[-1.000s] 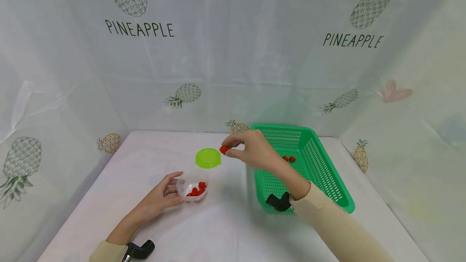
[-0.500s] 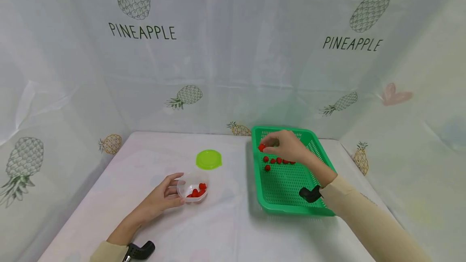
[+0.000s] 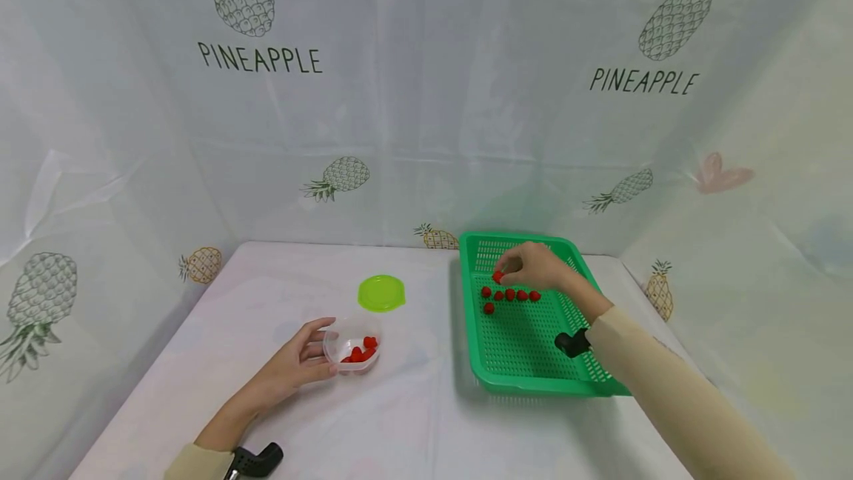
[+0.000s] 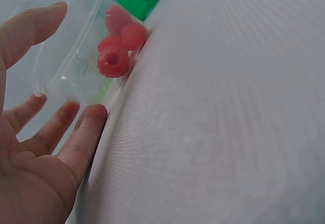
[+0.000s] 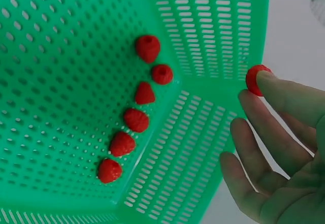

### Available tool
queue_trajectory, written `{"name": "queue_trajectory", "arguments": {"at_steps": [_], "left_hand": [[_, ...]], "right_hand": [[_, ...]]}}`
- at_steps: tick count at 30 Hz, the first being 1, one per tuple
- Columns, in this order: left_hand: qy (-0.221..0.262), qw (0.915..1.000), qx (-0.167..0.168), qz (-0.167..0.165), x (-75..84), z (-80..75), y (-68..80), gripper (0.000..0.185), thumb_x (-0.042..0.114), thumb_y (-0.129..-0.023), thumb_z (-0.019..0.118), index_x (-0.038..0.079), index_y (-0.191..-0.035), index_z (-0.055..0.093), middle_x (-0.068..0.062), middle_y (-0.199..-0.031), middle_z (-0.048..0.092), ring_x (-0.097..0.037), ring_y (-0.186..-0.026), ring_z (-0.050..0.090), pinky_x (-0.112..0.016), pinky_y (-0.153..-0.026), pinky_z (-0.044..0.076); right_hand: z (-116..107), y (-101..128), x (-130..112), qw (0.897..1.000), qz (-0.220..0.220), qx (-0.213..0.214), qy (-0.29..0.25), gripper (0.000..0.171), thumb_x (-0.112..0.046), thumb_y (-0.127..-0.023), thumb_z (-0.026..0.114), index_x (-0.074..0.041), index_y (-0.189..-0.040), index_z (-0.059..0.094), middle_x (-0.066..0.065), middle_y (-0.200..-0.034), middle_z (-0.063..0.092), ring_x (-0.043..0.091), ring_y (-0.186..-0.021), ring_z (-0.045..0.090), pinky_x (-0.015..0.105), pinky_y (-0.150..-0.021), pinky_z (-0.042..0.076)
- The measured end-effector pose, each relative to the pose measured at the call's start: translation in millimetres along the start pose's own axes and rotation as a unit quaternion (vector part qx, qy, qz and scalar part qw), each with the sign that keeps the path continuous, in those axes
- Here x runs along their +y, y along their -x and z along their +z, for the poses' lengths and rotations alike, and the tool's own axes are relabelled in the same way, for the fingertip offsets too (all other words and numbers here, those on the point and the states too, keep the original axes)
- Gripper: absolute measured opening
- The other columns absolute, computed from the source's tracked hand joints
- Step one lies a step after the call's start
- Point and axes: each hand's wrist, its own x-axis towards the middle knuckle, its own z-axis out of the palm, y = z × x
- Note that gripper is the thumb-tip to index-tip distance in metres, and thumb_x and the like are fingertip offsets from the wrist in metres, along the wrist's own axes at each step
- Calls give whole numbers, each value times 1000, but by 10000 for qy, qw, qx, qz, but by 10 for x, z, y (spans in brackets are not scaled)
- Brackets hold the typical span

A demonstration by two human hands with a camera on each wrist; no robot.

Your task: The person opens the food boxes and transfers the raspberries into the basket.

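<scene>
Right hand (image 3: 536,267) pinches round raspberry (image 3: 497,276) over basket (image 3: 526,380)

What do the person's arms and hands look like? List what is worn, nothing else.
Both arms wear long beige sleeves, left sleeve and right sleeve. A black camera mount sits at each wrist: left mount, right mount. The left hand and right hand are bare, with no gloves, rings or watch visible.

Left hand (image 3: 301,363): my fingers cup something at 9 o'clock, forearm low.
Right hand (image 3: 533,267): my arm is stretched toward 1 o'clock, fingertips (image 5: 265,80) pinching.
</scene>
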Motion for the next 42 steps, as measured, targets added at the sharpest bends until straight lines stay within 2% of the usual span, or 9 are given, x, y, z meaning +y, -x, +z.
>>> {"name": "queue_trajectory", "arguments": {"at_steps": [9, 13, 16, 23, 32, 38, 42], "left_hand": [[10, 10000, 26, -14, -5, 3, 7, 91, 22, -91, 86, 20, -164, 32, -21, -153, 43, -35, -136, 56, -27, -102, 56], [33, 10000, 10, -15, -3, 3, 4, 91, 22, -91, 86, 20, -164, 31, -21, -154, 42, -35, -136, 56, -27, -101, 56], [33, 10000, 9, -24, 2, 2, -4, 92, 23, -91, 86, 20, -164, 31, -21, -154, 42, -35, -136, 56, -28, -101, 56], [37, 10000, -1, -22, 6, 0, -12, 92, 23, -91, 86, 19, -165, 30, -21, -155, 42, -35, -136, 56, -28, -101, 56], [39, 10000, -25, -29, 11, 10, -7, 92, 23, -92, 85, 19, -165, 29, -21, -154, 43, -36, -137, 55, -29, -103, 56], [30, 10000, -49, 6, 1, 14, -12, 90, 23, -92, 84, 19, -164, 30, -21, -154, 43, -36, -137, 55, -29, -102, 56], [50, 10000, -42, 24, 0, 8, -8, 91, 23, -92, 84, 18, -165, 30, -22, -154, 42, -36, -138, 55, -28, -102, 56]], "right_hand": [[127, -100, 176, 9980, 84, -505, 375, 14, -9, -95, 79, -5, -108, 79, 5, -99, 80, 21, -93, 75, 44, -82, 61], [208, -105, 251, 9971, 158, -668, 322, 15, -7, -95, 79, -3, -110, 79, 7, -102, 79, 20, -92, 75, 41, -80, 61], [256, -85, 290, 9968, 283, -700, 276, 17, -7, -95, 80, -3, -112, 79, 8, -106, 78, 21, -95, 74, 40, -81, 61], [352, -55, 333, 9970, 144, -723, 248, 18, -4, -94, 80, 1, -111, 78, 12, -107, 77, 25, -97, 74, 40, -80, 62], [446, -82, 343, 9961, 281, -744, 389, 15, -1, -93, 79, -2, -109, 78, 7, -104, 76, 23, -96, 71, 41, -82, 60], [440, -79, 357, 9945, 395, -831, 499, 17, -1, -91, 80, -3, -108, 79, 7, -105, 77, 23, -97, 70, 41, -82, 60], [369, -70, 333, 9943, 428, -831, 507, 21, -1, -92, 80, -2, -113, 79, 11, -110, 77, 26, -99, 72, 41, -82, 61]]}}
